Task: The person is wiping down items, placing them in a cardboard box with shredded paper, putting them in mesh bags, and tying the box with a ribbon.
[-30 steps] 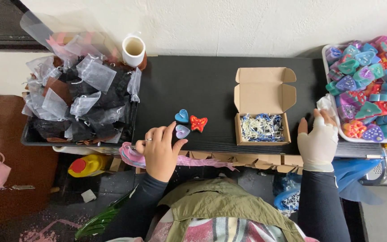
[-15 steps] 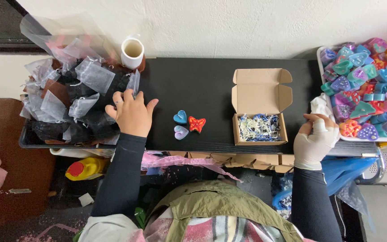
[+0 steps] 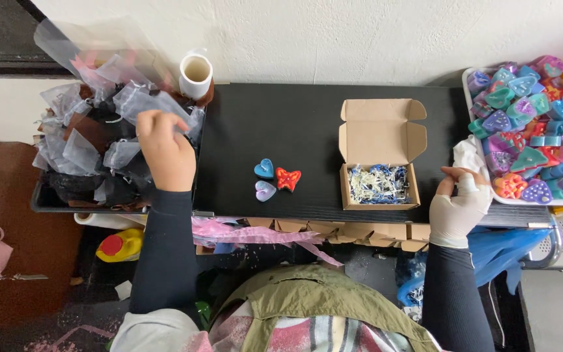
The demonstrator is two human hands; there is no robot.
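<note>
Up at the left of the frame, the bare left hand (image 3: pixel 164 153) pinches a sheer organza pouch (image 3: pixel 143 99) above the tray of pouches (image 3: pixel 47 203). The gloved right hand (image 3: pixel 459 205), fingers curled and holding nothing, rests at the desk (image 3: pixel 294 124) edge beside a tray of coloured candles (image 3: pixel 470 78).

Left hand (image 3: pixel 164 153) fingertips buried among blurred sheer pouches (image 3: pixel 109 107); candle tray (image 3: pixel 483 176) cut off at right edge; box filler (image 3: pixel 379 184) indistinct.

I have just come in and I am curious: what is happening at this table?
A person's bare left hand lifts a sheer pouch from the tray of pouches. The gloved right hand rests by the tray of coloured candles. Three small candles lie beside an open cardboard box.
</note>
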